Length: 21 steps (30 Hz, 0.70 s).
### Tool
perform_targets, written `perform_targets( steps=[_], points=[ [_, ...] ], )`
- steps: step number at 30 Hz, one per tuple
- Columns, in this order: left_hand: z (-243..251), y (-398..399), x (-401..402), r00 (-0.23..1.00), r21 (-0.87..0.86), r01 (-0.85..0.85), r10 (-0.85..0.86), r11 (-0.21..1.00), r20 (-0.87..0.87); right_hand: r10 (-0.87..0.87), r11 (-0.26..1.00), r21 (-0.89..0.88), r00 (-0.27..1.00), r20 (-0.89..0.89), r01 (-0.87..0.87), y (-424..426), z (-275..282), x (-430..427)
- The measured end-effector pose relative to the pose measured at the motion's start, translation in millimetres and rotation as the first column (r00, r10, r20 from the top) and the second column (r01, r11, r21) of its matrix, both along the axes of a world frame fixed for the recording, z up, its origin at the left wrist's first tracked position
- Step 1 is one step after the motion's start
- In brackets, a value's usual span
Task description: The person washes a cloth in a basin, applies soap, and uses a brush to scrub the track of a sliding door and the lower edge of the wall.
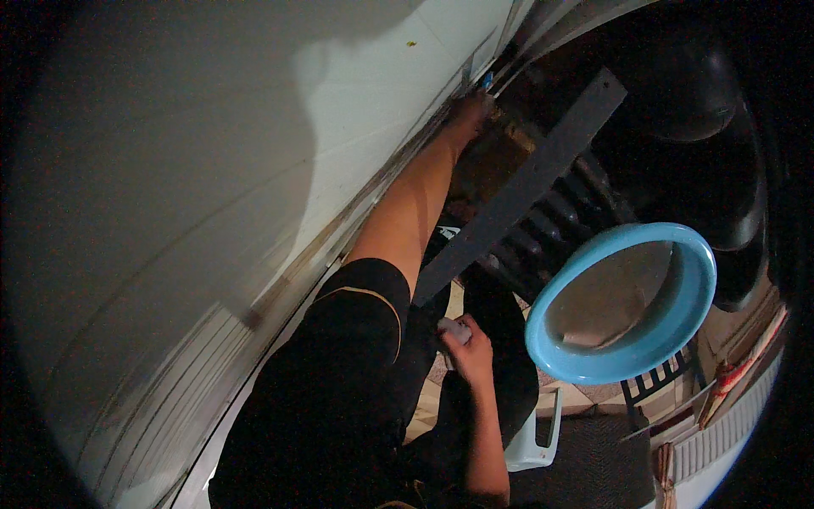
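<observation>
My left arm stretches up along a pale wall, and my left hand is beside a small blue item at the wall's edge. Shadow and blur hide its fingers, so its hold cannot be made out. Lower down, in front of my dark clothing, my right hand is closed around a small pale, crumpled item, perhaps cloth or paper. A light blue basin with murky liquid and a pale submerged shape in it lies to the right of that hand, apart from it. A long dark flat bar slants between the hands.
The pale wall fills the left side. Dark slats lie beyond the bar. Near the bottom are a white plastic stool, a dark textured mat or cover and a black slatted rack. Large dark rounded objects stand at upper right.
</observation>
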<state>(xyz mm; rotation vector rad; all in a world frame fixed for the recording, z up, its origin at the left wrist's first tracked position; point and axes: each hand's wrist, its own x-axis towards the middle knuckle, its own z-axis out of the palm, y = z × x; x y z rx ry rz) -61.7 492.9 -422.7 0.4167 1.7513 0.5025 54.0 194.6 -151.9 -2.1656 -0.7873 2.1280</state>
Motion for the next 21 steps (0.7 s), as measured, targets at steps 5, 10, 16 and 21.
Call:
perform_targets(
  steps=[5, 10, 16, 21],
  points=[
    [-18.0, -33.6, -27.4, 0.992, 0.029, -0.129, 0.129, 0.991, 0.012, 0.005, 0.999, -0.034, 1.0, 0.022, -0.004, -0.4, 0.2, -0.7],
    [-26.0, -51.1, -44.7, 0.983, -0.007, -0.167, 0.167, 0.986, 0.078, -0.004, 1.0, 0.013, 1.0, 0.019, 0.004, -19.0, -2.8, -3.1],
    [-31.1, -91.4, -72.7, 0.969, -0.037, -0.203, 0.207, 0.978, 0.139, 0.01, 0.999, -0.047, 1.0, 0.007, -0.009, -16.8, 1.6, -4.1],
    [-18.3, -199.7, -113.1, 0.931, -0.134, -0.274, 0.298, 0.952, 0.212, 0.011, 0.999, -0.031, 0.999, -0.031, -0.012, -33.6, 7.3, -4.9]
  ],
)
